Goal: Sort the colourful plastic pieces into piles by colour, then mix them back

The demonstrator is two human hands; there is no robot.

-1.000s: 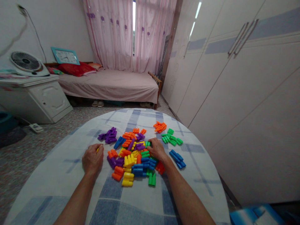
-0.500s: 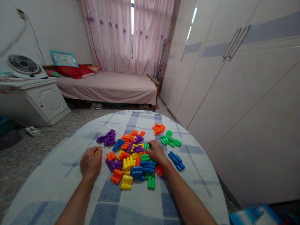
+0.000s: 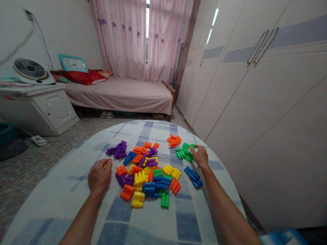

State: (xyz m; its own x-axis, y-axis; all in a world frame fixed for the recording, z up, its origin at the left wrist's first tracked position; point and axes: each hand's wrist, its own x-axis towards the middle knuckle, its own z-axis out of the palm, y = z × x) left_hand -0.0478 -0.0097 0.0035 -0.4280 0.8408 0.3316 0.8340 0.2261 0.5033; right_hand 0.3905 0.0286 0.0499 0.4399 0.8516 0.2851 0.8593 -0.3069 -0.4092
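Tablecloth (image 3: 62, 197), left hand (image 3: 99, 175) closed around yellow piece (image 3: 105, 166), right hand (image 3: 200, 156) at green pieces (image 3: 181, 154), its grip unclear

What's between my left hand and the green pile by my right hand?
A multicoloured heap of pieces, with tablecloth showing either side, in the head view.

Head-worn view, forward and down across the nearby table (image 3: 148, 231)
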